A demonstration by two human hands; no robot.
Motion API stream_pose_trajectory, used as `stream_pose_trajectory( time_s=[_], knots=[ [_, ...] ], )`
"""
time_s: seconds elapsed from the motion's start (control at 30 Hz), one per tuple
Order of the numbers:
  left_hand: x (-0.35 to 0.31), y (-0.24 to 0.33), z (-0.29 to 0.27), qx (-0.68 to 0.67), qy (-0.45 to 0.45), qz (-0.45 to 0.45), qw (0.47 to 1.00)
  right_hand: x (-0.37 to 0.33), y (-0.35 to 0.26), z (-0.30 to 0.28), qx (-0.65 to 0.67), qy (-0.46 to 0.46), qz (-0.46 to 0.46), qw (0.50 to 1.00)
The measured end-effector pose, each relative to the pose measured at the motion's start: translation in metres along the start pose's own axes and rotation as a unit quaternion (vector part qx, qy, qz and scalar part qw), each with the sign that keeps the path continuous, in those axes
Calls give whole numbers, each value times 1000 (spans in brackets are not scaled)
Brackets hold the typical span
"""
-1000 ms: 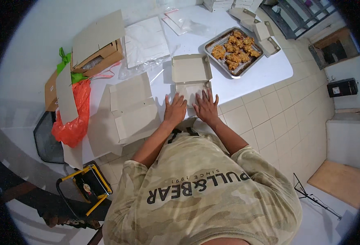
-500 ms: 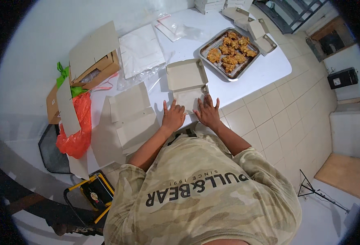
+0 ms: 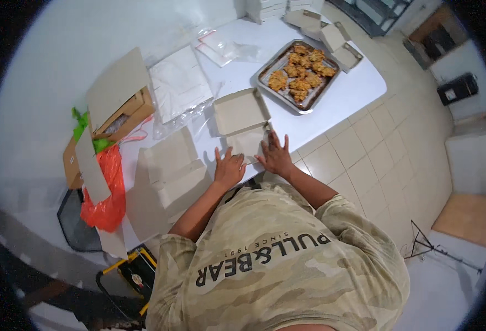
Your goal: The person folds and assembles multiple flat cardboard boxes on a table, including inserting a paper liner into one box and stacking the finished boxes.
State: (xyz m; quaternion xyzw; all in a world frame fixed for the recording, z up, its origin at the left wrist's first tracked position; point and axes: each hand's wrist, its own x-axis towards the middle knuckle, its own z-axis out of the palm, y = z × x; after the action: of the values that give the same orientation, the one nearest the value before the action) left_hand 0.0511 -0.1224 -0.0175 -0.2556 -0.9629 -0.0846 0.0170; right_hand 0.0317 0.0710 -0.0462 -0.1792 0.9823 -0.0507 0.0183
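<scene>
An unfolded cardboard box point(image 3: 243, 113) lies at the near edge of the table, its lid half raised on the far side with short walls standing. My left hand point(image 3: 230, 166) rests at the near left corner of the box, fingers apart and slightly bent. At the right side of its near half, my right hand point(image 3: 277, 157) has its fingers stretched along the edge. Both hands touch the cardboard; part of the front panel is hidden under them. To the left, another flat, creased cardboard box point(image 3: 171, 154) lies opened out.
A metal tray point(image 3: 309, 112) of fried pieces point(image 3: 298, 70) stands beyond the box, near opened boxes point(image 3: 345, 52) at the table's far right. White sheets point(image 3: 179, 85) in plastic lie far left, beside a brown carton point(image 3: 127, 113) and red plastic bag point(image 3: 110, 193).
The whole view has shifted slightly. My hands stay on the near half of the box; the left fingers look more bent, and the right hand lies more along the right edge.
</scene>
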Motion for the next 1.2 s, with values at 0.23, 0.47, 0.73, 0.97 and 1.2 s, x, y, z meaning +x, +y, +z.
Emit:
stream_pose_trajectory(
  time_s=[0.23,0.47,0.73,0.97,1.2],
  knots=[
    [-4,-2,-4,13,-55,-14,998,2,2,-28,95,26,-15,995],
    [-5,-5,15,-162,76,-192,965,4,44,-10,330,50,155,930],
    [5,34,7,-361,53,-238,900,2,67,-2,531,-90,62,840],
    [57,124,-18,-516,109,-284,801,-11,142,-53,578,34,-24,815],
    [161,176,-8,-553,115,-187,803,8,281,-122,771,34,136,622]
  ],
)
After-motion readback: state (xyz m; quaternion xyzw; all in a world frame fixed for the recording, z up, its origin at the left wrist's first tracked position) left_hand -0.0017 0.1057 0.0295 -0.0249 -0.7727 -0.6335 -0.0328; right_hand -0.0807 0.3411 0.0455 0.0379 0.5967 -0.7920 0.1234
